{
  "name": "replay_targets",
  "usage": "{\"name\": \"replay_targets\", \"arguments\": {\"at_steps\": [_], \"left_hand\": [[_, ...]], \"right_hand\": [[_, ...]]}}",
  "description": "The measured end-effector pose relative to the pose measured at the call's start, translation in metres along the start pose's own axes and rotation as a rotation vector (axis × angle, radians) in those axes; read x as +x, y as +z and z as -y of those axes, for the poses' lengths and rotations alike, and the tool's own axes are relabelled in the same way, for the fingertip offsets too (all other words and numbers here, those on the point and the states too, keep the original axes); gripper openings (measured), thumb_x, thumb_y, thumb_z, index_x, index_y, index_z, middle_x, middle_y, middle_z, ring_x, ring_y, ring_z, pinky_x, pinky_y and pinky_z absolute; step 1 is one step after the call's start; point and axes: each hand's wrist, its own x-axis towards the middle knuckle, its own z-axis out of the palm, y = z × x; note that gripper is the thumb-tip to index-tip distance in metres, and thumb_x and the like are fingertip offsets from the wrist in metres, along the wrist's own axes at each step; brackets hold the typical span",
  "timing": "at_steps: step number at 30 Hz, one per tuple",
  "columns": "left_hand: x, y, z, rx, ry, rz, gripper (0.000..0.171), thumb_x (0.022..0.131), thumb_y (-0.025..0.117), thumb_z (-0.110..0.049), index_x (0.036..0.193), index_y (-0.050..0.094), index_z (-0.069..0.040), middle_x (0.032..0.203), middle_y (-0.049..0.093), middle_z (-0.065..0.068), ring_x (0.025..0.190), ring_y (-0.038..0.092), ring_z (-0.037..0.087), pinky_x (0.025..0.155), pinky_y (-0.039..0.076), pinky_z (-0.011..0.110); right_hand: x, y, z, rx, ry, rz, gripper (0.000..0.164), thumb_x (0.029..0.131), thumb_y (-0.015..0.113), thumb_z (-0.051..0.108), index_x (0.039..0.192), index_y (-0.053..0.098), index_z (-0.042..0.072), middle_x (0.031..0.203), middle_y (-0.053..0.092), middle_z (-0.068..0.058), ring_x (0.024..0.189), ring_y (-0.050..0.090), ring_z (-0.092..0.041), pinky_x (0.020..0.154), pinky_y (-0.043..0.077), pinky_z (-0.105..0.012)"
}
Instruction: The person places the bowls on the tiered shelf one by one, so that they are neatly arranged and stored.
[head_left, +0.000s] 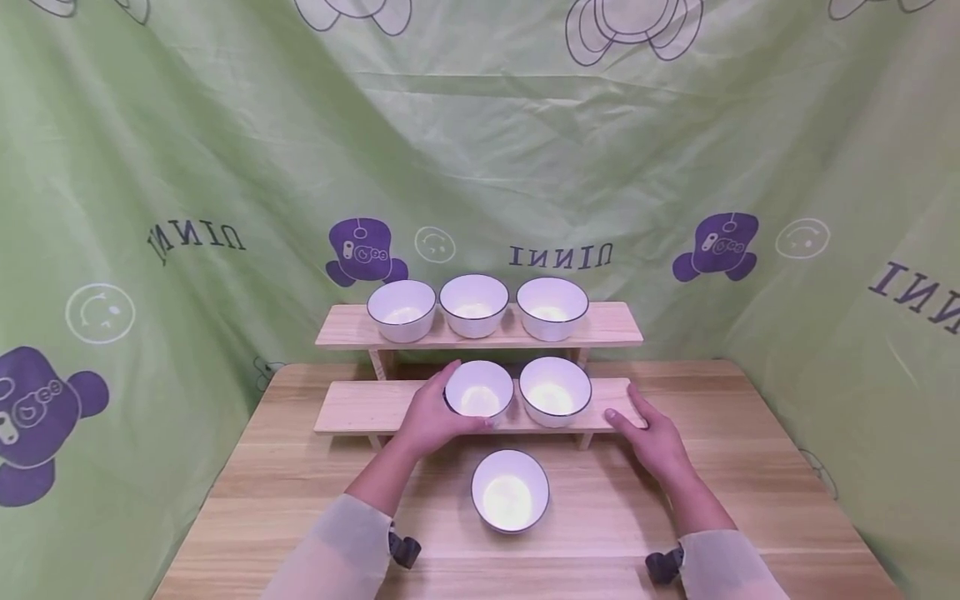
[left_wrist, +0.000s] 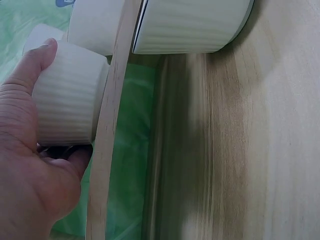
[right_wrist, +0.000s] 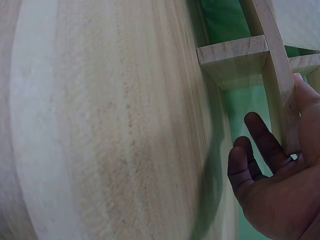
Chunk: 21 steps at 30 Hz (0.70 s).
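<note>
A white bowl with a dark rim [head_left: 480, 390] stands on the lower wooden shelf [head_left: 360, 407]. My left hand [head_left: 437, 414] grips it from the left, thumb on the near side; in the left wrist view, the bowl's ribbed wall [left_wrist: 70, 95] sits between thumb and fingers. Right of it, on the same shelf, is a second white bowl [head_left: 556, 390]. My right hand [head_left: 656, 437] is at the shelf's right end, its thumb touching the board [right_wrist: 280, 75]. Its other visible fingers hang loosely below the board in the right wrist view, holding nothing.
Three similar bowls [head_left: 476, 307] stand in a row on the upper shelf [head_left: 615, 325]. Another white bowl [head_left: 510, 492] sits on the wooden table [head_left: 600, 517] in front of the shelves, between my forearms. A green printed curtain [head_left: 480, 167] hangs behind and at both sides.
</note>
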Motion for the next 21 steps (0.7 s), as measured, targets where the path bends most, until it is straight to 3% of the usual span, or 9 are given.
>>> {"name": "replay_targets", "arguments": {"at_steps": [5, 12, 21], "left_hand": [[0.001, 0.002, 0.002, -0.007, -0.006, -0.003, 0.125, 0.057, 0.099, -0.057, 0.16, 0.039, -0.019, 0.153, 0.05, 0.011, 0.136, 0.051, 0.032, 0.113, 0.042, 0.054], [-0.002, 0.003, 0.006, -0.042, -0.007, 0.013, 0.13, 0.059, 0.098, -0.057, 0.164, 0.03, -0.023, 0.16, 0.042, 0.012, 0.146, 0.041, 0.033, 0.119, 0.033, 0.055], [-0.013, 0.0, 0.013, -0.097, 0.051, 0.03, 0.137, 0.062, 0.1, -0.048, 0.168, 0.017, -0.023, 0.167, 0.03, 0.011, 0.154, 0.027, 0.029, 0.124, 0.024, 0.049]], "right_hand": [[0.001, 0.001, 0.0, 0.003, 0.002, -0.003, 0.099, 0.091, 0.06, 0.075, 0.166, 0.018, 0.026, 0.168, 0.02, -0.021, 0.153, 0.018, -0.047, 0.123, 0.018, -0.059], [0.001, 0.001, 0.001, 0.007, 0.0, -0.003, 0.096, 0.093, 0.06, 0.073, 0.166, 0.017, 0.028, 0.168, 0.02, -0.021, 0.153, 0.018, -0.047, 0.123, 0.018, -0.059], [0.0, 0.001, 0.002, 0.007, 0.014, 0.002, 0.096, 0.092, 0.061, 0.073, 0.166, 0.017, 0.03, 0.169, 0.019, -0.02, 0.154, 0.017, -0.047, 0.124, 0.017, -0.059]]}}
